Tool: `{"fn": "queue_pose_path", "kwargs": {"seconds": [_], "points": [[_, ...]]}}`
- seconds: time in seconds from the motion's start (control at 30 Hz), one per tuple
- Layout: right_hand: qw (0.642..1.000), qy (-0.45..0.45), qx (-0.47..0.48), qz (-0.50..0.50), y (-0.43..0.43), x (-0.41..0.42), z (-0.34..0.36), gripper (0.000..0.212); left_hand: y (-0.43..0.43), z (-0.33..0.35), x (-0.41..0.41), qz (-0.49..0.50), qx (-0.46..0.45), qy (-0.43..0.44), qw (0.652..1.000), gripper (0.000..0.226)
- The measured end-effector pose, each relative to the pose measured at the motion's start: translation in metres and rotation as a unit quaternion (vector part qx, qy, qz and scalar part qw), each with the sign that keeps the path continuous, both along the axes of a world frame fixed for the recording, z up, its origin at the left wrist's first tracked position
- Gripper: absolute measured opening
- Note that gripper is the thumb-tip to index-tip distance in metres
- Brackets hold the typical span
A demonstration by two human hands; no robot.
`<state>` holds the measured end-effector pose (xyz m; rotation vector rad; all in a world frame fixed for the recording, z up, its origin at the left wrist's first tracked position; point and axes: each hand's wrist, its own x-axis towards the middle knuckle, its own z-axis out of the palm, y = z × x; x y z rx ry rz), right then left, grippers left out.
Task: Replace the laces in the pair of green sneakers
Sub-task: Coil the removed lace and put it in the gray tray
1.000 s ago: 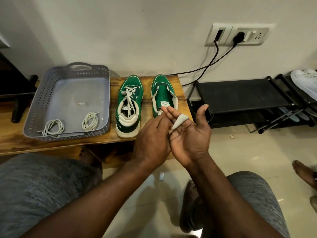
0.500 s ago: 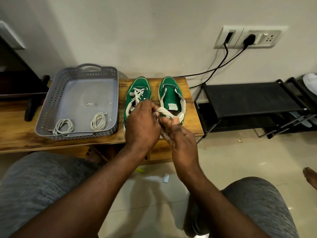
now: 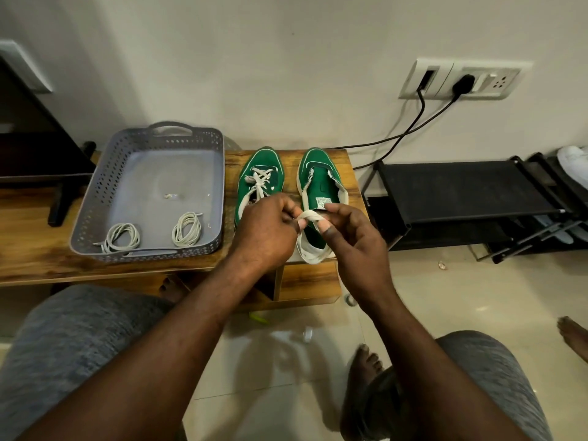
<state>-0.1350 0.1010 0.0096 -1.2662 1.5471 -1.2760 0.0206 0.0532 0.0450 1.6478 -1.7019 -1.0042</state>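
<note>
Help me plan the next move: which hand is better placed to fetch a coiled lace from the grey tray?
Left. The left hand is nearer the grey tray, which lies on that side; the right hand would reach across it. Both pinch the loose lace, so the left must release first.

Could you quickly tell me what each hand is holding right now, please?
Left hand: fingers pinch the white lace.
Right hand: fingers pinch the same lace.

Pale wall (image 3: 286, 58) with a socket plate (image 3: 461, 79) — tiled floor (image 3: 445, 297), black rack (image 3: 461, 186), perhaps for shoes.
</note>
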Motion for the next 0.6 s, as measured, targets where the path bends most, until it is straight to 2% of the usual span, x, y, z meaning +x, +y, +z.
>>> {"fn": "queue_pose_path", "kwargs": {"seconds": [0.1, 0.23, 0.4, 0.6], "points": [[1.000, -0.006, -0.012, -0.006, -0.005, 0.011, 0.003, 0.021, -0.001, 0.005, 0.008, -0.023, 0.010, 0.005, 1.000, 0.007], [0.996, -0.090, 0.010, -0.026, -0.017, 0.029, 0.016, 0.015, -0.002, 0.007, 0.029, -0.024, 0.024, 0.020, 0.999, 0.011], [0.986, -0.161, 0.039, 0.000, -0.034, 0.063, 0.029, 0.009, -0.002, 0.009, 0.064, -0.012, 0.011, 0.081, 0.997, 0.024], [0.978, -0.196, 0.076, 0.014, -0.058, 0.102, 0.041, 0.019, -0.011, 0.016, 0.109, -0.051, -0.040, 0.055, 0.996, 0.022]]}}
